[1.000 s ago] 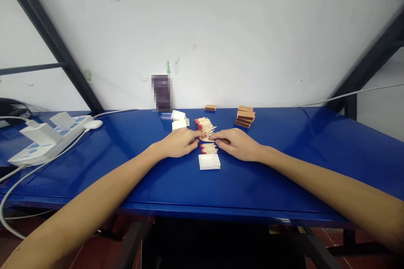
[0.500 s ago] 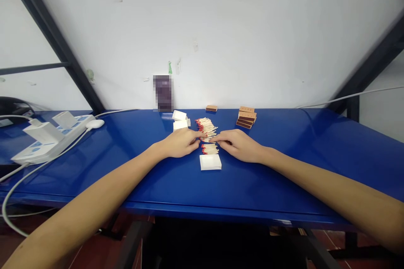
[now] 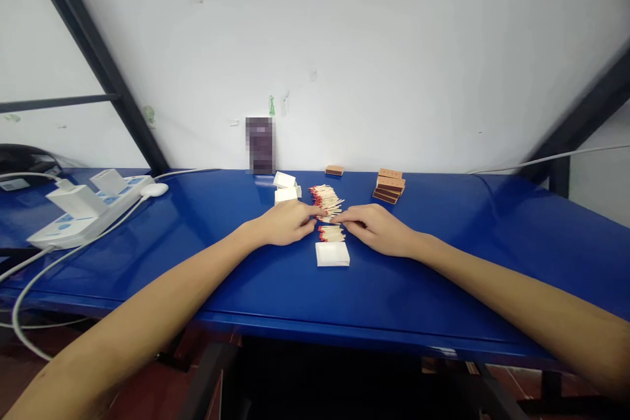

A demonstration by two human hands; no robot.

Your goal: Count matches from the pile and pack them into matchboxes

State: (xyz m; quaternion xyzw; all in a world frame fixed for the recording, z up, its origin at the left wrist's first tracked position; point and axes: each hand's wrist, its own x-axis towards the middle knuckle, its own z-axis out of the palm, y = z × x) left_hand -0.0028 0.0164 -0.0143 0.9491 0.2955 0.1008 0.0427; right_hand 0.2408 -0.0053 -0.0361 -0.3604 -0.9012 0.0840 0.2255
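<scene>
A heap of red-tipped matches (image 3: 327, 197) lies on the blue table (image 3: 443, 262), with a smaller bunch of matches (image 3: 329, 233) nearer me. My left hand (image 3: 285, 223) and my right hand (image 3: 371, 228) rest on either side of the small bunch, fingertips pinched together on matches between the two groups. A white matchbox tray (image 3: 333, 254) lies just in front of the hands. Two more white trays (image 3: 285, 187) sit behind my left hand.
A stack of brown matchbox sleeves (image 3: 390, 185) and a single brown sleeve (image 3: 335, 170) lie near the wall. A dark blurred object (image 3: 260, 146) stands against the wall. At far left are a white power strip with adapters (image 3: 79, 207) and white cables (image 3: 29, 282).
The view has shifted slightly to the left, so everything sits a little further right in the picture. The hands stay at the matches with hardly any movement.
</scene>
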